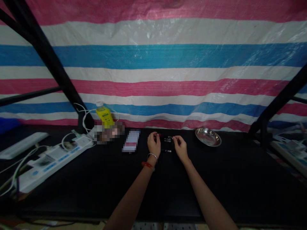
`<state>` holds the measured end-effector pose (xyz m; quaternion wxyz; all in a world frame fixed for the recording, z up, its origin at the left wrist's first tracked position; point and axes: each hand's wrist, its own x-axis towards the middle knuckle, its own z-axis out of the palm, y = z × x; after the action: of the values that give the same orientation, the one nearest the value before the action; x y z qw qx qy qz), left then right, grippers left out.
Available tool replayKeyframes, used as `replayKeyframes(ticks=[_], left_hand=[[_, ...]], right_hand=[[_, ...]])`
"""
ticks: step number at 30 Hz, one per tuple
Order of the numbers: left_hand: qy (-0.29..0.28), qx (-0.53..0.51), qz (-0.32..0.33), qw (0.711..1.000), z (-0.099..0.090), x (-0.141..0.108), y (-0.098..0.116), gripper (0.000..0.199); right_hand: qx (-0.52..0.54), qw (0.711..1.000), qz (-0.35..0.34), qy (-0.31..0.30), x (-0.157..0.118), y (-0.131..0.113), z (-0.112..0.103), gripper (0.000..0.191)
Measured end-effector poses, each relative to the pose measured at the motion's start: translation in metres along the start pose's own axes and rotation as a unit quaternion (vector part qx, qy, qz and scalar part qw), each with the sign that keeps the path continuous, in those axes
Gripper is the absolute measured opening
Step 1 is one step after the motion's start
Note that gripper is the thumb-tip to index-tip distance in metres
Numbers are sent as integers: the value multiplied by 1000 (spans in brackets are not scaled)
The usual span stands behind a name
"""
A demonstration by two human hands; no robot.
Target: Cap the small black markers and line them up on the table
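Observation:
On the black table, my left hand (pixel 153 143) is curled at the left end of a small dark object with a red part and pale markings (pixel 166 140). My right hand (pixel 180 147) has its fingertips together at a small shiny metal piece (pixel 170 137) at the right end of that object. What exactly each hand grips is too small to make out. Between the wrists, a short black item with a silvery end (pixel 169 151) lies on the table. My left wrist wears a silver bangle and a reddish one.
A round metal dish (pixel 208 137) sits to the right. Left of my hands lie a phone (pixel 131 141), a yellow bottle (pixel 105 115) and a white power strip (pixel 56 161) with cables. Black frame bars (pixel 51 68) rise at both sides; a striped sheet (pixel 153 57) hangs behind.

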<state>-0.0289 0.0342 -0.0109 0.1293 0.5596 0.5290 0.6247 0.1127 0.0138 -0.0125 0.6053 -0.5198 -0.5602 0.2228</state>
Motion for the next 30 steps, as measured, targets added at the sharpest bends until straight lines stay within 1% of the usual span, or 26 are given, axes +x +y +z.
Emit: replayKeyframes(ticks=[1,3,6,8,11,13,17,20,23,27,30], left_hand=[[-14,0,9,1000,0,-1,2,16],[-48,8,33,998,0,-3,7,19],[-79,27,77,994,0,-7,12,21],[-84,34,94,991,-1,-10,14,24],[-93,35,99,990,-2,-11,17,37],[-101,34,107,989,-2,-11,18,41],[-101,33,122,987,-3,-11,19,38],[-91,14,118,989,-2,-12,18,31],[-88,-8,105,991,0,-12,17,26],[-83,-17,74,994,1,-13,16,26],[-68,-21,60,996,1,-13,16,25]], right_hand=[[56,998,38,8,0,-2,2,29],[169,979,115,0,0,-5,6,32],[309,928,205,-42,-1,-7,11,34],[361,897,246,-64,-2,-7,12,34],[394,866,297,-81,-1,-6,11,33],[407,850,320,-95,0,-5,9,33],[439,816,352,-133,2,-6,4,30],[455,789,384,-151,3,-8,0,25],[453,782,400,-154,3,-8,-2,19],[460,777,397,-165,4,-7,-3,14],[470,771,398,-165,6,-6,-2,13]])
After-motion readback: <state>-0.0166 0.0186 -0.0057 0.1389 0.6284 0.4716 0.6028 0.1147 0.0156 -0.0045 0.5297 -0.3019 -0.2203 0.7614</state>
